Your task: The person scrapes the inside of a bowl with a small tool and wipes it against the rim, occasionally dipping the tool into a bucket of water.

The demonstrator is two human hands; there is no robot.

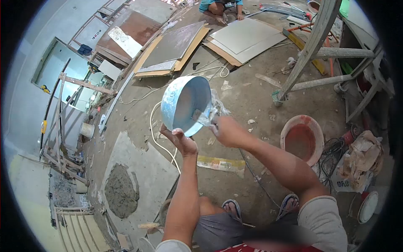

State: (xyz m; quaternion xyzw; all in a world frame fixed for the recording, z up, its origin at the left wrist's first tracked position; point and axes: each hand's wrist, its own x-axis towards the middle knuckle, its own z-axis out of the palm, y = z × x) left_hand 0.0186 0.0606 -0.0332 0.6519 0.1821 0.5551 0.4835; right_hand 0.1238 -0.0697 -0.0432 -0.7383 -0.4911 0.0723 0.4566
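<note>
A light blue basin (171, 96) is tipped on its side in mid-air, its open mouth turned to the right. My left hand (183, 142) supports it from below, the thumb and fingers against its lower wall. My right hand (228, 131) is closed around what looks like a putty knife (202, 117); its flat blade reaches into the basin's mouth, and the handle is hidden by my fingers. A whitish clump resembling crumpled plastic (219, 105) hangs by the basin's rim, beside my right hand. A pale residue coats the basin's inside.
Wet mortar (121, 191) lies on a grey slab (157, 170) at left. A reddish bucket (302, 138) stands at right, near a wooden trestle (310, 50). Stacked tiles (247, 40) and a white cable (153, 126) lie ahead. Another person's hands (220, 19) are at the top.
</note>
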